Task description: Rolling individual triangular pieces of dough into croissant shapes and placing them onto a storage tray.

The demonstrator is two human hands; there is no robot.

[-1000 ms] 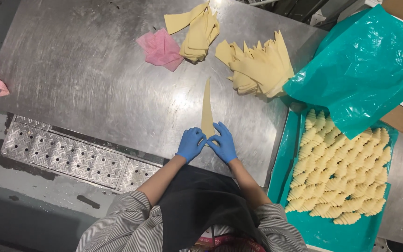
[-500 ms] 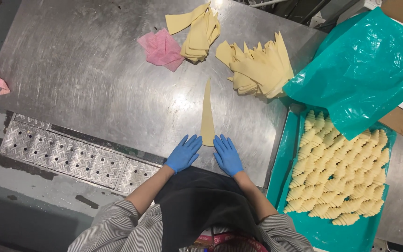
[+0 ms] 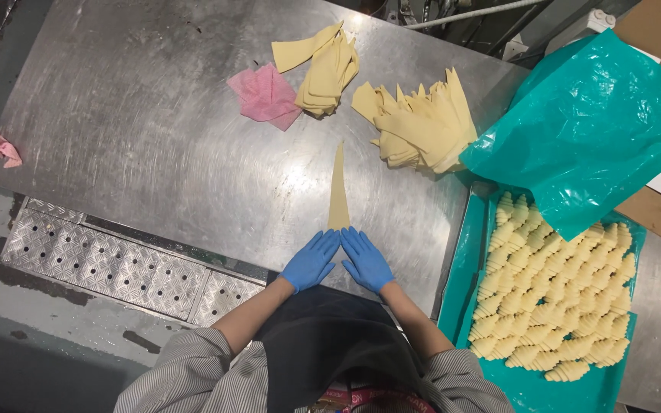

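Both hands slid back to dough triangle [image 3: 338, 191] base, fingers flat, gripping nothing; teal tray [image 3: 464, 283] holds shaped croissants [image 3: 556, 298].

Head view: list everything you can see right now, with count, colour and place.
dough triangle: one, pale yellow, flat on table centre, wide end under the fingertips
dough piles: two, pale yellow, far side
cloths: two, pink, one by the piles, one at left edge
metal table: one, grey
tray: one, teal, right, full of rolled dough pieces
plastic sheet: one, teal, over tray's far end
left hand, right hand: blue gloves, flat, fingertips together
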